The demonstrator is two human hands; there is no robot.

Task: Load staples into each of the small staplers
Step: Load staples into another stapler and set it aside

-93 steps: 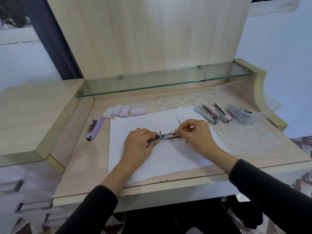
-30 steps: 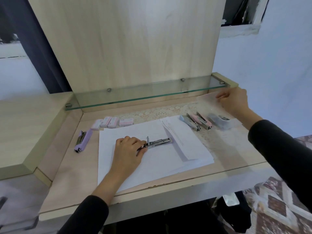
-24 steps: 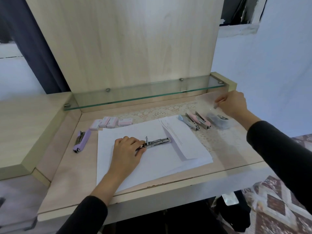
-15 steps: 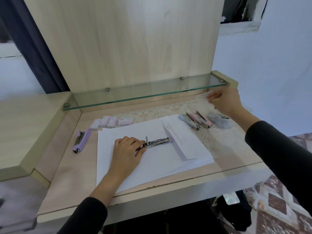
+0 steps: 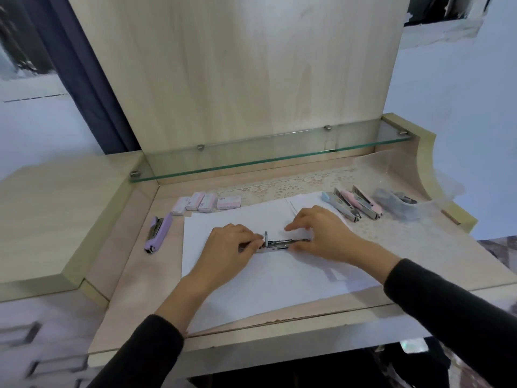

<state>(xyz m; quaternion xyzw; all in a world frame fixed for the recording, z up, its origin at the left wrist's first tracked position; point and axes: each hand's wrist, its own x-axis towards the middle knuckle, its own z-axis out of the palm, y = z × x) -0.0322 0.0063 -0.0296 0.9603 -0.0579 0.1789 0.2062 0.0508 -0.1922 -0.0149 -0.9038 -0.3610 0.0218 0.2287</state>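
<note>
Right hand (image 5: 321, 236) back on slim metal stapler (image 5: 277, 244)

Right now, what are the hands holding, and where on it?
The open stapler: the left hand grips its left end, the right hand holds its right end.

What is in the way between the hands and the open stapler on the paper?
Nothing visible. The left hand grips the left end of the open stapler, and the right hand pinches its right end. The staple boxes lie further back, with only bare white paper between them and it.
</note>
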